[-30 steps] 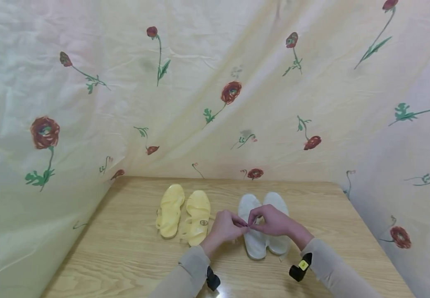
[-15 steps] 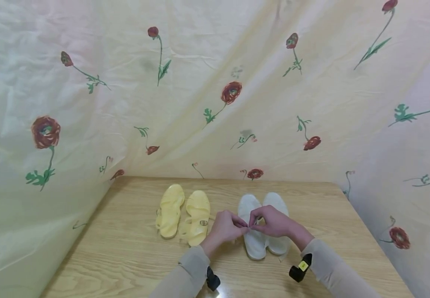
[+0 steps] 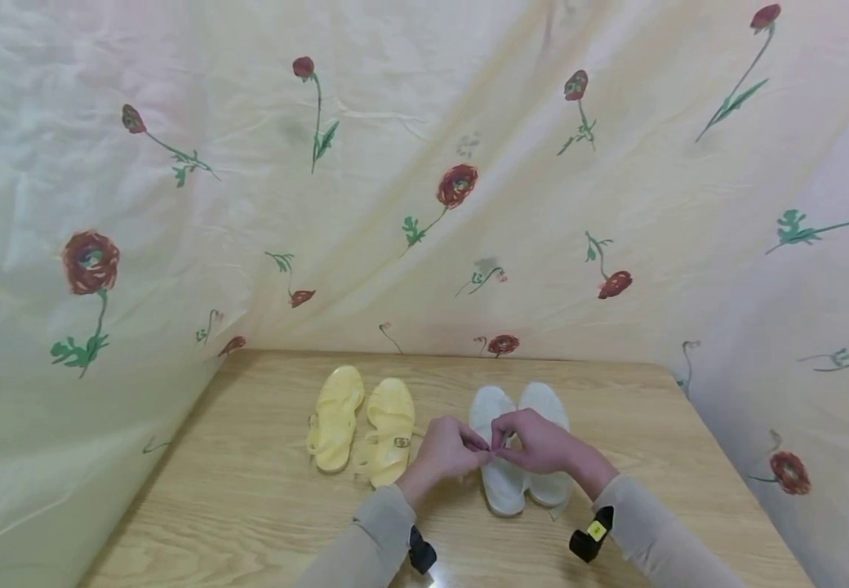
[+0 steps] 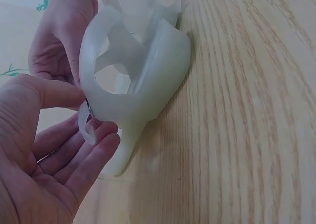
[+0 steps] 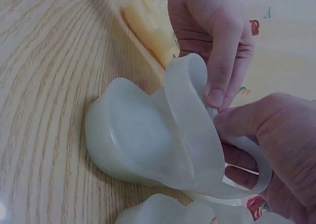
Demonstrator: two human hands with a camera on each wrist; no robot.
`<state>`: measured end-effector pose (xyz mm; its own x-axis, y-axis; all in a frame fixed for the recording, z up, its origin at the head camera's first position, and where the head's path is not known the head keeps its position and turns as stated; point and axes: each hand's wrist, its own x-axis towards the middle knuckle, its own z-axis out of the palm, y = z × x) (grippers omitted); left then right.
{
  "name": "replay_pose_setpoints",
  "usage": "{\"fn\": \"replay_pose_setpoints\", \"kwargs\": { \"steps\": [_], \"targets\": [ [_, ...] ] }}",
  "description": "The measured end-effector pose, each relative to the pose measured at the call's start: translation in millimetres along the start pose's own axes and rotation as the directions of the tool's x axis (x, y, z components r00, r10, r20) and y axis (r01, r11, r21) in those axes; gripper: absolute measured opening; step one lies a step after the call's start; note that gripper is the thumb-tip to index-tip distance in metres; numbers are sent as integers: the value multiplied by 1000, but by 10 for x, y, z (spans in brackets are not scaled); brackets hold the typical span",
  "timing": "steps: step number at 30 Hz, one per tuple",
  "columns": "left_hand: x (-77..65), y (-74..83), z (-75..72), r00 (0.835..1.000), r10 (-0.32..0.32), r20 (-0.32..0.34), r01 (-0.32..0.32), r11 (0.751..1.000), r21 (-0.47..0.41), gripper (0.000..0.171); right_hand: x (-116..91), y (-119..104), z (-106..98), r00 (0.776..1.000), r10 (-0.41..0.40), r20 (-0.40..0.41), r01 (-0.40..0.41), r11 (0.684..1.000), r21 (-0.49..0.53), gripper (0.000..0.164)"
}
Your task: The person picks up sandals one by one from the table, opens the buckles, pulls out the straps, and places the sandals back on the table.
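Note:
Two pale white jelly sandals lie side by side on the table, toes pointing away. Over the left white sandal (image 3: 504,490), both hands meet at its ankle strap. My left hand (image 3: 442,449) pinches the strap at a small metal buckle (image 4: 90,109), and the strap's loose end (image 4: 87,131) curls out over its fingers. My right hand (image 3: 540,441) pinches the strap close by, its thumb against the left fingertips in the right wrist view. The fingertips hide most of the buckle. The other white sandal (image 3: 546,400) stands right beside, partly behind my right hand.
A yellow sandal (image 3: 335,418) and its mate (image 3: 393,416) with a buckle stand to the left on the wooden table (image 3: 233,490). A floral cloth (image 3: 366,204) hangs behind the table and along both sides. Each wrist wears a black camera (image 3: 421,550).
The right hand's fingertips have shifted slightly at the strap. The left hand keeps its place, and the sandals have not moved; the head view has tilted a little.

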<state>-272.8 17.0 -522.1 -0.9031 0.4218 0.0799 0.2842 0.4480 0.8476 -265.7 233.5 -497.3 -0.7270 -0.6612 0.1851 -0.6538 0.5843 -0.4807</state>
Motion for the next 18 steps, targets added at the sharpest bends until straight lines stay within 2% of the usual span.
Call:
{"fn": "replay_pose_setpoints", "kwargs": {
  "steps": [6,12,15,18],
  "targets": [
    [4,30,-10,1000,-16,4,16,1000,3,8,13,-9,-4,1000,17,-19,-16,997,76,14],
    [28,41,-9,1000,9,15,-9,999,37,5,10,30,-7,998,61,4,-61,996,70,13],
    [42,42,-2,1000,26,14,-27,998,50,4,9,49,-6,998,53,15,-54,996,70,14],
    [59,38,8,999,43,8,-44,998,52,4,15,61,-2,1000,8,12,-9,999,44,15]
  ]
}}
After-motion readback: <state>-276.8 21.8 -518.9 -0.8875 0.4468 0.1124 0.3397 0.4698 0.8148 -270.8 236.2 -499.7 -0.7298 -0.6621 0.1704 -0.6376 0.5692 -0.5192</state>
